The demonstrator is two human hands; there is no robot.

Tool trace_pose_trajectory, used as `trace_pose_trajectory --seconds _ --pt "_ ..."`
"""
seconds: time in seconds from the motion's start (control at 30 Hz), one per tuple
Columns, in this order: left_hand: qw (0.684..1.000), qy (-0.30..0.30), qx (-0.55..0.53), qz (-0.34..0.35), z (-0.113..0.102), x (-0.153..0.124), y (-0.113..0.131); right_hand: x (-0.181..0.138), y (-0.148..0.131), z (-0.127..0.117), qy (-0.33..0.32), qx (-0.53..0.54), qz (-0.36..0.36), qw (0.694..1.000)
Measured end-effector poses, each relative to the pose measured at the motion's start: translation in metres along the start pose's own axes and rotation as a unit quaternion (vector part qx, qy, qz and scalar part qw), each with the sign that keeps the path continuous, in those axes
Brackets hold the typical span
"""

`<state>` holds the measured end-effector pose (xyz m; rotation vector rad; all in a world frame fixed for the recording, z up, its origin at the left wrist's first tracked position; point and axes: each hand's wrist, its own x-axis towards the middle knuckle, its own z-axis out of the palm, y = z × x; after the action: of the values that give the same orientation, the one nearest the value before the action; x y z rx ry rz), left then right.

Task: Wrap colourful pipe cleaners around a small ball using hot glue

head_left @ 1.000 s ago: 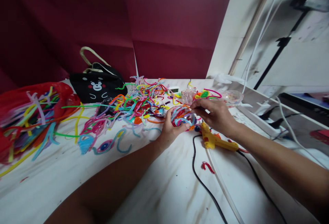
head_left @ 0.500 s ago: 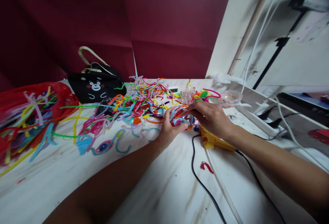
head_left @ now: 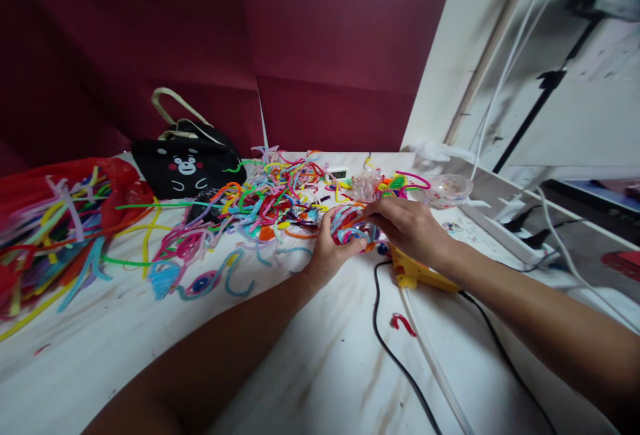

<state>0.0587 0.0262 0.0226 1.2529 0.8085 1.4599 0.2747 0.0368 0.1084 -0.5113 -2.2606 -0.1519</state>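
My left hand (head_left: 333,248) is curled around the near left side of a rounded bundle of coiled pipe cleaners (head_left: 345,218) in pink, blue, red and orange, thumb across its front. At the bundle's right edge, my right hand (head_left: 405,222) has its fingers pinched together; what lies between the fingertips is hidden. Beneath the right wrist lies a yellow glue gun (head_left: 420,274), with a black cord and a pale stick trailing from it. A short bent red pipe cleaner (head_left: 403,324) lies on the white table (head_left: 320,355) nearby.
Loose pipe cleaners (head_left: 270,202) are heaped behind the hands. At left sits a red bag (head_left: 135,178) stuffed with more, beside a black bear-faced bag (head_left: 187,168). Clear plastic bowl (head_left: 450,190) and white tray (head_left: 520,238) stand right. A black cord (head_left: 400,362) crosses the front.
The right hand's fingers have shifted very slightly left at the bundle's edge. My left hand keeps its hold, and the things around stay in place.
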Motion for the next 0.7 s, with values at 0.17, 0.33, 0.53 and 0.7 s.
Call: trace_pose_trajectory --seconds 0.17,0.33,0.53,0.7 --pt "1.0 -0.01 -0.009 0.004 0.0 0.0008 -0.0005 -0.0016 0.0015 0.001 -0.004 0.0 -0.012 1.0" --pt "1.0 -0.007 -0.007 0.005 -0.0008 0.0012 -0.0034 -0.0026 0.0006 0.0007 -0.015 0.002 0.005 1.0" --pt "1.0 -0.003 -0.002 0.003 -0.0005 0.001 -0.0039 -0.0017 -0.0019 0.0009 -0.024 0.001 0.016 1.0" --pt "1.0 0.005 0.004 0.001 -0.0003 -0.0002 -0.0025 -0.003 -0.0004 0.0032 -0.013 -0.013 -0.004 1.0"
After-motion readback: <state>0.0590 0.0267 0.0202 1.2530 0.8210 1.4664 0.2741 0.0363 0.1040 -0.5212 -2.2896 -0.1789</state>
